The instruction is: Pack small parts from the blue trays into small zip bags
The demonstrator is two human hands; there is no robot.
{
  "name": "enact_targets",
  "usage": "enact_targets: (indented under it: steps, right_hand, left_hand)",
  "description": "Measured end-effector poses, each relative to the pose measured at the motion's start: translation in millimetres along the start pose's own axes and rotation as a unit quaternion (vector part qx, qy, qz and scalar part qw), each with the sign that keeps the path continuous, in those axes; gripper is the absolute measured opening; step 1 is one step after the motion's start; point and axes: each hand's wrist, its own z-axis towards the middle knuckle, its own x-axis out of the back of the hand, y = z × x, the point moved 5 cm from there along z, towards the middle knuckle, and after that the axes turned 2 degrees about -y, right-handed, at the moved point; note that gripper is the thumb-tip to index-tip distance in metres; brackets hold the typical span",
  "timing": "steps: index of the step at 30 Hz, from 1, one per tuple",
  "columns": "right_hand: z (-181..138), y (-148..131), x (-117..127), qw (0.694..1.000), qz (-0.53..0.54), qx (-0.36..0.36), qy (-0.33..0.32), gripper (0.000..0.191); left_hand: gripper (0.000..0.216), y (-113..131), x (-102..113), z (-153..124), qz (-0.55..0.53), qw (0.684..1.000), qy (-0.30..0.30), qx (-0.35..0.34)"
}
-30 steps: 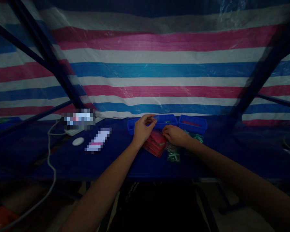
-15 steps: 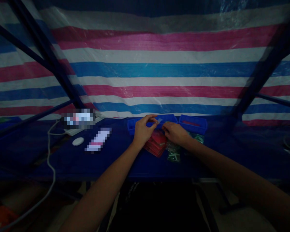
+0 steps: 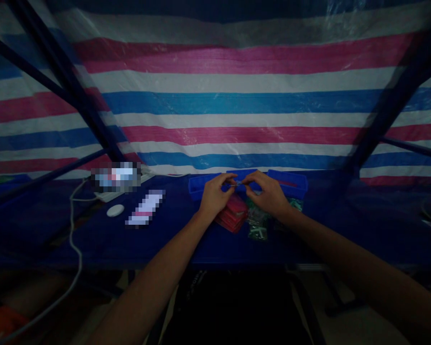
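My left hand (image 3: 214, 195) pinches a small, clear plastic-looking piece (image 3: 238, 183) between thumb and fingertips. My right hand (image 3: 268, 192) meets it from the other side, its thumb and fingers closed at the piece's right end. The piece is too small and dark to tell its exact kind. Just below the hands lies a stack of red flat packets (image 3: 234, 218). Beside the stack, partly under my right hand, are clear packets with green contents (image 3: 257, 233). Blue bins (image 3: 197, 189) stand behind the hands, partly hidden by them.
To the left on the blue table (image 3: 179, 239) lie a blurred-out phone-like object (image 3: 146, 208) and a white round disc (image 3: 115, 210). Another blurred-out device (image 3: 117, 177) rests on a white power strip (image 3: 109, 194). A white cable (image 3: 72, 230) hangs over the left side. A striped sheet (image 3: 237, 103) closes the back.
My right hand has risen from beside the red packets to the small clear piece and now pinches at it. My left hand stays nearly where it was, still holding the piece.
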Motion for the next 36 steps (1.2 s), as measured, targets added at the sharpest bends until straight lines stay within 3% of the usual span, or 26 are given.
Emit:
enact_targets:
  steps: [8,15,19,25,30,36]
  right_hand:
    - [-1,2,-5,0.998,-0.047,0.018,-0.027,0.026]
    - [-2,8,-15,0.990,-0.094,0.040,-0.093,0.032]
    - [-2,6,-9,0.997,-0.044,0.020,-0.058,0.030]
    - [-3,14,-2,0.997,0.043,-0.061,0.031,0.030]
    - [-7,35,-10,0.959,0.212,-0.180,0.052,0.027]
    - [-8,40,-10,0.933,0.273,-0.222,0.074,0.031]
  left_hand:
    - [0.035,-1,-3,-1,-0.005,1.000,-0.007,-0.010]
    - [0.032,0,-7,-2,-0.002,1.000,-0.027,-0.008]
    - [0.030,-3,-6,-2,-0.028,0.999,-0.025,0.022]
    - [0.037,-15,-11,0,-0.192,0.978,-0.018,0.083]
    - [0.046,-24,-14,1,-0.268,0.956,-0.023,0.116]
    - [0.046,-25,-13,-2,-0.239,0.961,-0.047,0.129]
